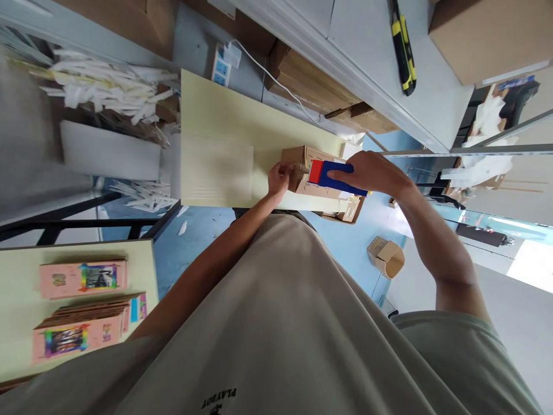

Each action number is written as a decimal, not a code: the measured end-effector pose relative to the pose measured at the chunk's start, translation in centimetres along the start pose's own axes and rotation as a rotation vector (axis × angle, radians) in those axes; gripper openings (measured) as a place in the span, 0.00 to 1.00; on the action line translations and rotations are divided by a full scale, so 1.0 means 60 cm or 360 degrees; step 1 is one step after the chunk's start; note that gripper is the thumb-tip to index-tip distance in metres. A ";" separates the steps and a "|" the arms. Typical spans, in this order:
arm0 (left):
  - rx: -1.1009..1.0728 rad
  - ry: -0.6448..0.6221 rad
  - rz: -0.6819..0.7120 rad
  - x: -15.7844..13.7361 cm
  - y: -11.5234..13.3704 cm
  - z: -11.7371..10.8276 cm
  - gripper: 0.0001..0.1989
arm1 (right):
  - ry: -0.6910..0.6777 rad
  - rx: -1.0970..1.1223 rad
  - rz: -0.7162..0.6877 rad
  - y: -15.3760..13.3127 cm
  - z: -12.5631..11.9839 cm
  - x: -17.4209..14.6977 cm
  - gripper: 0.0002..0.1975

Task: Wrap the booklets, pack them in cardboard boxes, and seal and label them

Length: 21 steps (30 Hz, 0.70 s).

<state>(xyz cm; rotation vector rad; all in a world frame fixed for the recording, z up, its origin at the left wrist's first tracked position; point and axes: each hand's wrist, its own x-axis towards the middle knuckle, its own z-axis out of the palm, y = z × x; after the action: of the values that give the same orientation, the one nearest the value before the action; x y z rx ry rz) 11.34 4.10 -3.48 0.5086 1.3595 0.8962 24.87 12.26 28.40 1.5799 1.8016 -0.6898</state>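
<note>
A small cardboard box [298,154] with dark writing lies on the pale yellow table. My right hand [375,170] is wrapped round a blue and red tape dispenser [339,176], held over the box's top with its red end towards my left hand. At the near left end of the box, my left hand [279,180] has its fingers pinched together. A shiny, see-through brownish patch, like tape, shows between the fingers and the red end. Whatever the left fingertips grip is too small to make out.
A flat pale sheet [220,176] lies on the yellow table [216,115]. A yellow-black utility knife [404,55] rests on the grey shelf. Pink printed packages [82,278] sit on another table at lower left. An open carton [386,256] stands on the floor; a power strip [221,68] is behind the table.
</note>
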 end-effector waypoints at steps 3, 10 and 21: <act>0.0194 0.0113 0.0138 0.001 -0.018 -0.014 0.20 | 0.0054 0.0012 -0.0030 0.002 0.005 -0.002 0.42; 0.0525 -0.0492 0.0693 -0.026 0.054 -0.057 0.46 | 0.0074 0.0068 0.0007 0.000 0.015 -0.005 0.42; 0.0944 -0.0656 0.0909 -0.019 0.089 -0.027 0.20 | 0.0201 0.0095 -0.0055 -0.010 0.041 -0.002 0.39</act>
<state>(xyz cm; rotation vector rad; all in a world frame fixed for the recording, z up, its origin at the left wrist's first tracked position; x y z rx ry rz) 8.49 6.06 1.04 1.5092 1.0914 0.7605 24.60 10.24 26.85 1.6680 1.9196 -0.6788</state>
